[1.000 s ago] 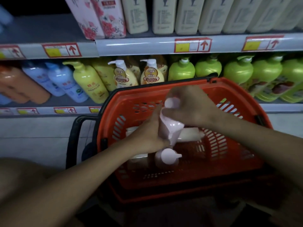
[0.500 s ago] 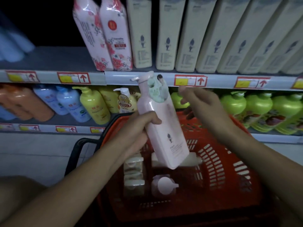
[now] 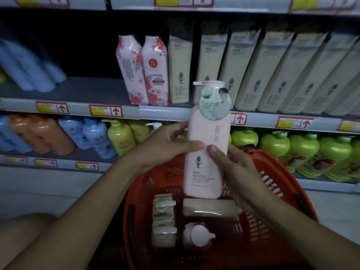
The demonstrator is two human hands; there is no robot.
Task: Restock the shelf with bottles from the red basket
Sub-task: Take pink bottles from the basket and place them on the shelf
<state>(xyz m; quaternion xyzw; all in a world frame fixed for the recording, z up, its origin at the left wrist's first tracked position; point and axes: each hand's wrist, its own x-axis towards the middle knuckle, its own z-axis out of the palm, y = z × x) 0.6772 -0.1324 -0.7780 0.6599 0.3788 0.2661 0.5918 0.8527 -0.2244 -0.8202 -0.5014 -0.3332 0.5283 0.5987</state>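
a tall pale pink plastic pump bottle (image 3: 206, 152) with a round green hang tag stands upright at the centre of the frame, above the red plastic slotted basket (image 3: 276, 184), with the left hand (image 3: 165, 147) wrapped round its left side and the right hand (image 3: 231, 170) closed on its lower right edge, thumbs meeting on the front. the likeliest trouble, as i judge it, is the smooth bottle slipping as one hand lets go to reach up, dropping onto the cream and pink bottles (image 3: 196, 236) lying in the basket. the dim gap on the grey metal shelf (image 3: 87, 88) in the upper left of the frame sits just beside two floral pink bottles (image 3: 144, 75), which a careless push could tip.
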